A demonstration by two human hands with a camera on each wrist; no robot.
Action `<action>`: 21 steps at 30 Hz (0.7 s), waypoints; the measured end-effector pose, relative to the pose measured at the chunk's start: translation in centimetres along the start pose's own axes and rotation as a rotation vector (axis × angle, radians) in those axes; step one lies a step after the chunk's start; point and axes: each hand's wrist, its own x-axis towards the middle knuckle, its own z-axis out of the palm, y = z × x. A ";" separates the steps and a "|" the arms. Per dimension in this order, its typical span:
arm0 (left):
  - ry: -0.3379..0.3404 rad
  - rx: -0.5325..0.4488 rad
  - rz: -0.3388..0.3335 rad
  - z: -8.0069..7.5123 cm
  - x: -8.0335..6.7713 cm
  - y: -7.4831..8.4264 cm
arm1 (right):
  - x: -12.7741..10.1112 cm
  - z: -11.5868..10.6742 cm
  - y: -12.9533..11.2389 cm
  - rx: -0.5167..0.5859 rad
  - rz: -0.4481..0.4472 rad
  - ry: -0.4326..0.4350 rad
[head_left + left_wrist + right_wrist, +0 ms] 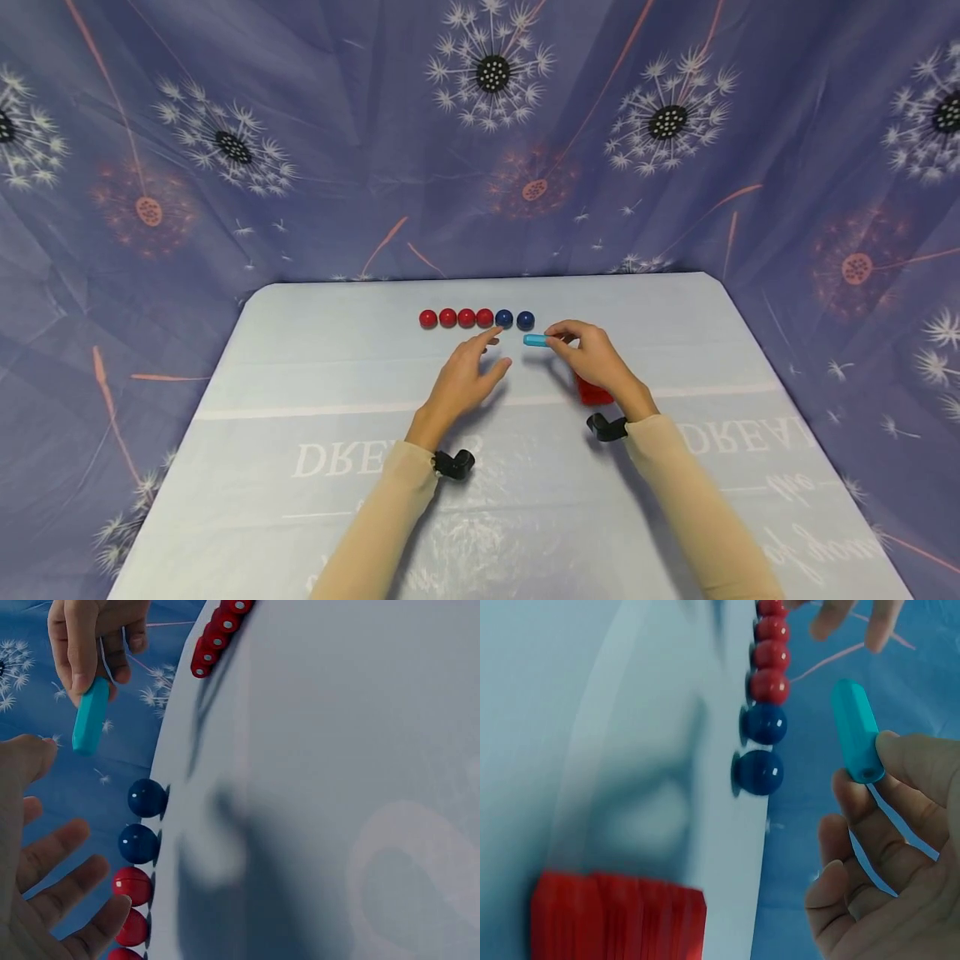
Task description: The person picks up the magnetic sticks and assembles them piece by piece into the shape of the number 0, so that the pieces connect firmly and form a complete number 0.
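At the far middle of the surface (300, 350), the right hand (596, 358) pinches a teal bead (535, 340) just beside the bead row (476, 318), apparently lining it up; the left hand (468, 375) hovers, fingers spread.

The only readable lettering is printed on the pale table cover (315, 350). At about seven o'clock from the table's middle, large white capitals read "DRE", the rest being hidden under the left forearm. At about four o'clock the same word appears mirrored, with "DREA" legible. Further toward five o'clock there is faint cursive script, too pale to read.
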 end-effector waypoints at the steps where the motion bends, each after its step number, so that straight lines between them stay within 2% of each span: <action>1: 0.002 -0.008 0.008 -0.1 0.0 0.0 | 0.0 0.2 -0.2 0.004 -0.007 0.003; 6: 0.009 -0.021 0.043 -0.3 0.2 0.0 | 0.1 1.2 -1.2 0.019 -0.021 0.007; 14: 0.060 -0.062 0.110 -0.7 0.1 -0.6 | 0.7 3.1 -1.5 0.059 -0.055 -0.019; 17: 0.107 -0.088 0.117 -0.6 -0.1 -0.9 | 0.9 3.8 -1.7 0.094 -0.071 -0.029; 21: 0.203 -0.113 0.093 -0.3 -0.4 -1.3 | 1.2 4.8 -1.9 0.128 -0.077 -0.042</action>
